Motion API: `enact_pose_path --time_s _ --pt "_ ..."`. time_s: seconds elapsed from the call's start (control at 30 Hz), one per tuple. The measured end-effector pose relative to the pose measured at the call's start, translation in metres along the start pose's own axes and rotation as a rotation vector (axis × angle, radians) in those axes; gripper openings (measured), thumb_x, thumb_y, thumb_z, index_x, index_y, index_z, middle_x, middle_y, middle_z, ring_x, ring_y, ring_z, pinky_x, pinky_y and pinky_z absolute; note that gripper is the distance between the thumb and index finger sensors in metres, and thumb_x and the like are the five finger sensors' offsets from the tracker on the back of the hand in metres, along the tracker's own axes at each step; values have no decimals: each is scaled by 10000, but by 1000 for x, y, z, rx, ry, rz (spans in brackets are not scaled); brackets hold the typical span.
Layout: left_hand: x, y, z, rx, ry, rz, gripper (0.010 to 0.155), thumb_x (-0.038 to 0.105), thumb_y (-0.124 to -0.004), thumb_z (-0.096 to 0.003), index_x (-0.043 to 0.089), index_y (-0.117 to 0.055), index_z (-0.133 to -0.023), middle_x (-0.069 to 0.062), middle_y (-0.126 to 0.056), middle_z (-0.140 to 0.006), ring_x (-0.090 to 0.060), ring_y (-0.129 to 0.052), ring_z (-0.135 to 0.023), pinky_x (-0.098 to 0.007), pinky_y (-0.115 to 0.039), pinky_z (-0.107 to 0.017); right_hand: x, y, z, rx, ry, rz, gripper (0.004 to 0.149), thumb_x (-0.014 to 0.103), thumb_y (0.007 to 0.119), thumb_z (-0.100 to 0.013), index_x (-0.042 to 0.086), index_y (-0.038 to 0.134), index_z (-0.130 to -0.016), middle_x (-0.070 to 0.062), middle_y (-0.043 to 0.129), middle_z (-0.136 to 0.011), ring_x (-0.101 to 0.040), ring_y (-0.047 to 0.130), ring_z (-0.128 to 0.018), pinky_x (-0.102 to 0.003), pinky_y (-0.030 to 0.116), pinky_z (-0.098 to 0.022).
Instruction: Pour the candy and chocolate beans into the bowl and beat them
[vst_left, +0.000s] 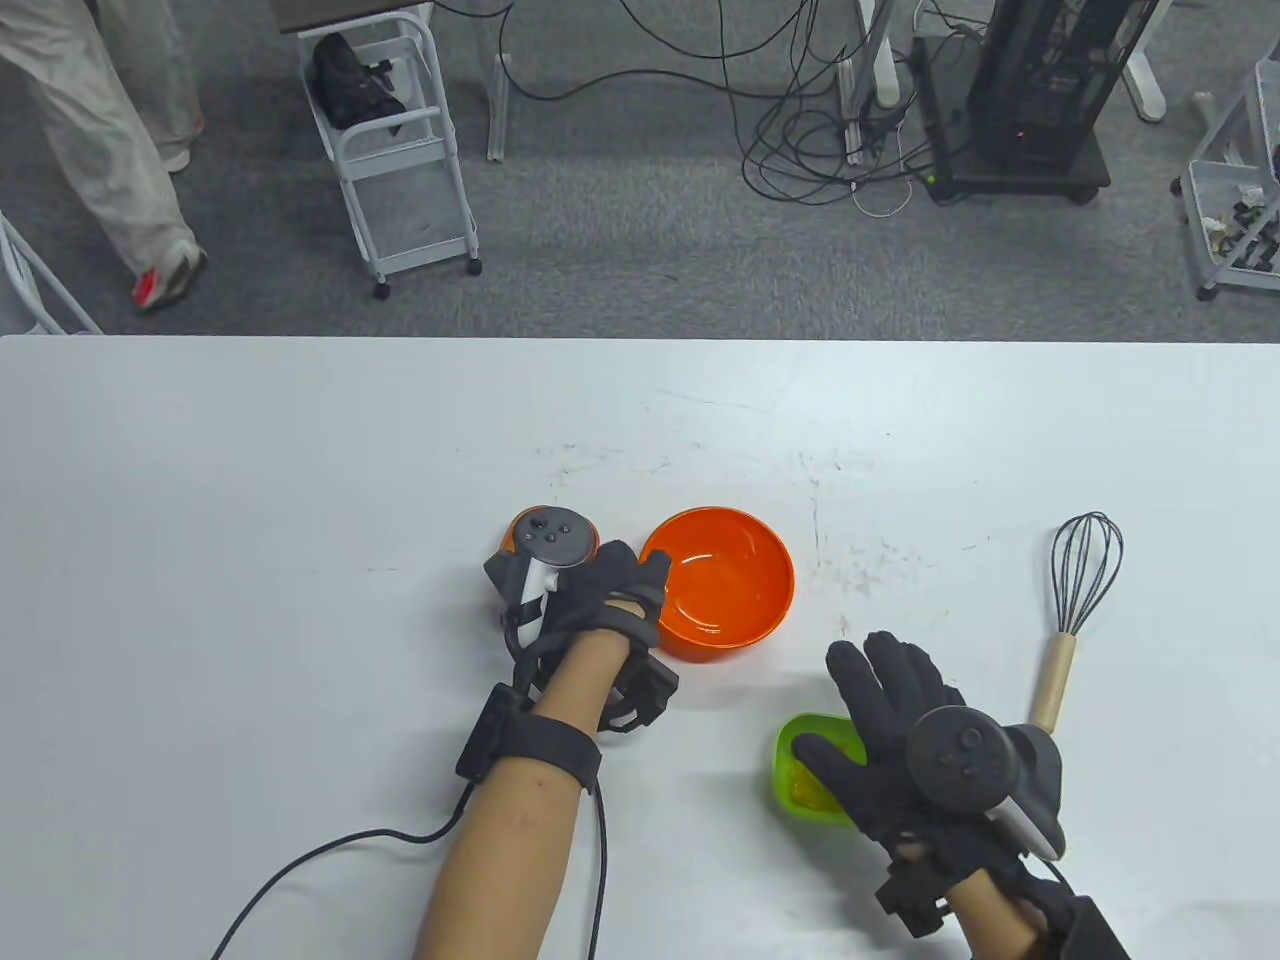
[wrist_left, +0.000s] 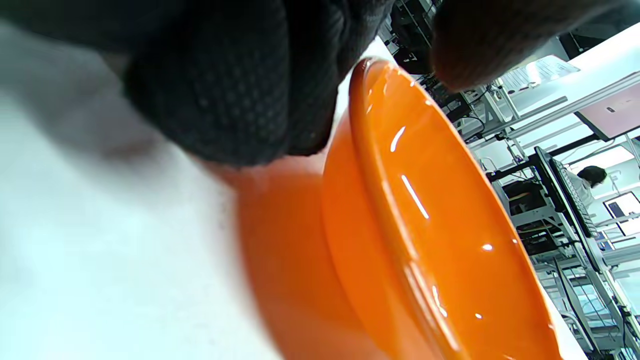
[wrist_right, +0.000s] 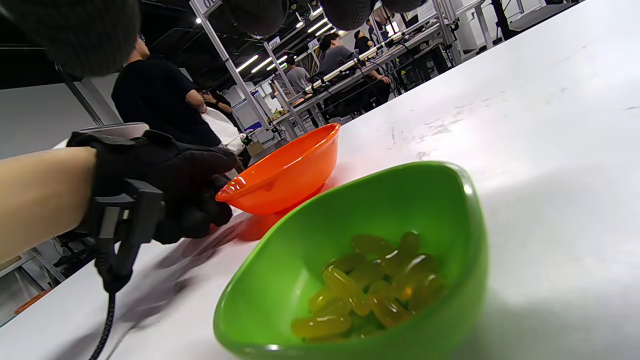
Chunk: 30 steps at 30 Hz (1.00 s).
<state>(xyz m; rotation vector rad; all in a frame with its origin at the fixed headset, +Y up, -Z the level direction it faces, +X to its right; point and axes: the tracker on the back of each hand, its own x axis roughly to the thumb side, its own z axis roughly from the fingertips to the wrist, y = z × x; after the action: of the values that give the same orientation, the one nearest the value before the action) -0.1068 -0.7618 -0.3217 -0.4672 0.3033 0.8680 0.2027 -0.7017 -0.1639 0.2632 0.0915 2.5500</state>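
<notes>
An empty orange bowl (vst_left: 722, 585) stands mid-table. My left hand (vst_left: 612, 590) holds its left rim, thumb over the edge and fingers curled against the outer wall; the left wrist view shows that rim (wrist_left: 400, 200) close under the glove. A small green bowl (vst_left: 805, 775) of yellow gummy candies (wrist_right: 370, 290) sits near the front edge. My right hand (vst_left: 870, 700) hovers just above it with fingers spread, holding nothing. The right wrist view shows the green bowl (wrist_right: 450, 235) in front and the orange bowl (wrist_right: 285, 170) behind it. Any chocolate beans are out of sight.
A whisk (vst_left: 1075, 600) with a wooden handle lies to the right of my right hand, wires pointing away from me. Something orange (vst_left: 514, 530) peeks out under the left tracker. White tabletop (vst_left: 300, 480) stretches left and far; cables trail from the left wrist.
</notes>
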Motion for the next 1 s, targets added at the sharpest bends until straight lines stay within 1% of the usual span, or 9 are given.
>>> enact_pose_path --time_s 0.2,0.37,0.53,0.6,0.7,0.77,0.8,0.9,1.0 --pt "1 20 28 5 -48 -42 785 679 -720 -505 154 -550 -1064 -171 -930 -788 -337 -1024 -383 -343 -888 -115 0 -2 1 -11 -7 -9 903 712 676 -459 223 365 -1151 -250 292 -1175 -564 286 -1035 -820 349 -617" --pt "-4 56 60 38 -100 -115 780 698 -699 -508 178 -558 -1072 -183 -877 -865 -355 -1008 -469 -361 -888 -158 0 -4 2 -23 -10 -17 904 713 674 -459 221 365 -1152 -251 291 -1175 -564 286 -1035 -821 347 -617" --pt "-17 102 72 202 -68 -255 786 702 -699 -509 213 -512 -1096 -188 -829 -913 -360 -989 -499 -364 -879 -171 -2 -4 2 -29 0 -18 903 713 674 -459 221 366 -1151 -251 288 -1174 -565 288 -1034 -821 349 -615" --pt "-26 121 62 279 -6 -336 801 694 -699 -511 237 -437 -1115 -199 -771 -971 -363 -976 -529 -363 -877 -185 -4 -4 1 -29 12 -19 903 712 676 -458 222 366 -1151 -251 290 -1174 -566 287 -1033 -822 349 -615" --pt "-37 130 38 299 60 -379 832 674 -734 -505 253 -377 -1128 -198 -721 -1002 -368 -955 -544 -365 -869 -191 -5 -4 0 -34 24 4 905 713 675 -459 221 364 -1152 -252 290 -1174 -566 289 -1034 -821 349 -616" --pt "-42 127 18 232 121 -414 874 707 -812 -455 247 -470 -1115 -157 -853 -856 -250 -970 -283 -268 -857 -50 -5 -5 0 -35 24 6 906 713 675 -459 222 363 -1152 -250 290 -1175 -566 288 -1034 -821 349 -617" --pt "-43 122 6 153 169 -460 883 722 -806 -458 257 -454 -1120 -126 -847 -860 -236 -963 -297 -257 -854 -57 -5 -5 -1 -36 22 7 904 713 676 -459 224 364 -1152 -252 291 -1175 -565 288 -1035 -822 348 -617" --pt "-42 113 -14 242 186 -532 824 686 -822 -451 256 -531 -1091 -101 -901 -784 -233 -965 -286 -264 -855 -49 -6 -5 -2 -33 22 21 905 712 675 -459 223 362 -1153 -250 287 -1174 -565 289 -1035 -821 348 -618" --pt "-41 112 -28 211 217 -501 742 641 -827 -470 239 -615 -1056 -66 -954 -688 -226 -964 -252 -275 -854 -37 -8 -5 -2 -31 29 19 906 711 677 -459 220 364 -1153 -251 287 -1174 -567 289 -1034 -822 347 -616"
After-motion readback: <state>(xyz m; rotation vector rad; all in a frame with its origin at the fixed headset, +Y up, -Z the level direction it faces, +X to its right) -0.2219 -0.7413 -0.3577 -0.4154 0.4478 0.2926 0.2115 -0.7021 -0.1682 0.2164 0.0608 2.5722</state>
